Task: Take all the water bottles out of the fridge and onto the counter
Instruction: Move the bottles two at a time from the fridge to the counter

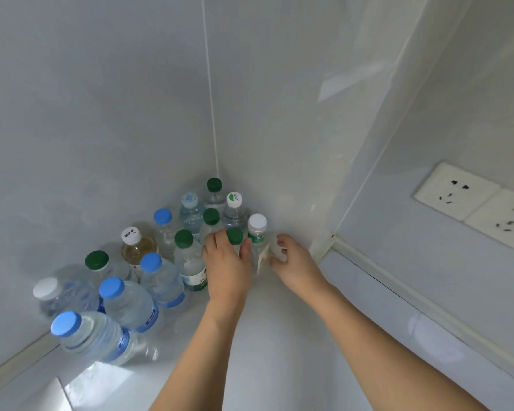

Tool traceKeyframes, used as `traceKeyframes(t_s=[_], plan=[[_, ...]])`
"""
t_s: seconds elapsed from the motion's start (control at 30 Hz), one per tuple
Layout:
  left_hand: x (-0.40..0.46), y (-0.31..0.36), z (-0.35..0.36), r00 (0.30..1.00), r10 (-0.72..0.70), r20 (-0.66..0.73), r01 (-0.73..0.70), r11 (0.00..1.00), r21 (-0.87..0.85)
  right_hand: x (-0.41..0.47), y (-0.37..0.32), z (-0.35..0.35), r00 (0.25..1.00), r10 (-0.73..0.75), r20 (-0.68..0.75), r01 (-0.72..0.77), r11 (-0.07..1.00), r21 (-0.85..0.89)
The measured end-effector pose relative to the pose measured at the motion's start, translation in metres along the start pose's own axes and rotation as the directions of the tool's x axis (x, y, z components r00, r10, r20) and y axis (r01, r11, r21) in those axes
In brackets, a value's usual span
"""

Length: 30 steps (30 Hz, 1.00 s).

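Fingers [212, 243] of our left hand [226, 268] are curling around a green-capped bottle [235, 236], with the thumb on its right side, so this hand is gripping the bottle just below the cap. We are taking this bottle as our landmark; it is standing upright on the white counter [279, 351], close to the corner where the two walls [101, 114] are meeting.

Going from the left: far to the left of the landmark, a blue-capped bottle [92, 336] is standing nearest to us, and behind it a white-capped bottle [57, 295] and another blue-capped one [128, 304]. Closer to the landmark we are seeing a bottle with yellowish liquid [137, 247] and more bottles with green and blue caps, all upright and crowding together. Just left of the landmark another green-capped bottle [189, 259] is touching our left hand. Behind the landmark, toward the corner, several more bottles are standing.

Just right of the landmark a bottle with a plain white cap [257, 232] is standing. Our right hand [291, 262] is curling around something pale just beside this bottle; we cannot tell exactly what it is holding, because the object is blurred. Well to the right of the landmark, two wall sockets [472, 203] are sitting on the wall.
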State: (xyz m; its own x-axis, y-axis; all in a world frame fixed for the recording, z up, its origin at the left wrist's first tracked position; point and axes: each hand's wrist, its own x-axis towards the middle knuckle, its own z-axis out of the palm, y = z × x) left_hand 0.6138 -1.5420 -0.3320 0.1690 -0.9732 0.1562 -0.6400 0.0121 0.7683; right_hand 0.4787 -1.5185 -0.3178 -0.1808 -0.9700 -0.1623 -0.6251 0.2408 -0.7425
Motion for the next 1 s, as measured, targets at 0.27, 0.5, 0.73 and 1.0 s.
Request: traceKeyframes(t_s=[0.27,0.5,0.73,1.0], plan=[[-0.04,0.038,-0.027,0.997,0.082,-0.013,-0.081,0.993,0.089,-0.107,0.022,-0.059,0.986,0.041,-0.16,-0.055,0.995,-0.084],[-0.134,0.101,-0.019,0.876,0.427,0.223,-0.479,0.826,0.298,-0.213,0.062,-0.147,0.965,0.136,-0.223,-0.172,0.974,-0.15],[-0.22,0.18,-0.014,0.62,0.669,0.409,-0.781,0.574,0.246,-0.312,0.098,-0.216,0.934,0.153,-0.324,-0.218,0.96,-0.175],[-0.302,0.243,0.002,0.391,0.771,0.503,-0.91,0.406,0.085,-0.399,0.118,-0.254,0.866,0.207,-0.456,-0.311,0.936,-0.165]])
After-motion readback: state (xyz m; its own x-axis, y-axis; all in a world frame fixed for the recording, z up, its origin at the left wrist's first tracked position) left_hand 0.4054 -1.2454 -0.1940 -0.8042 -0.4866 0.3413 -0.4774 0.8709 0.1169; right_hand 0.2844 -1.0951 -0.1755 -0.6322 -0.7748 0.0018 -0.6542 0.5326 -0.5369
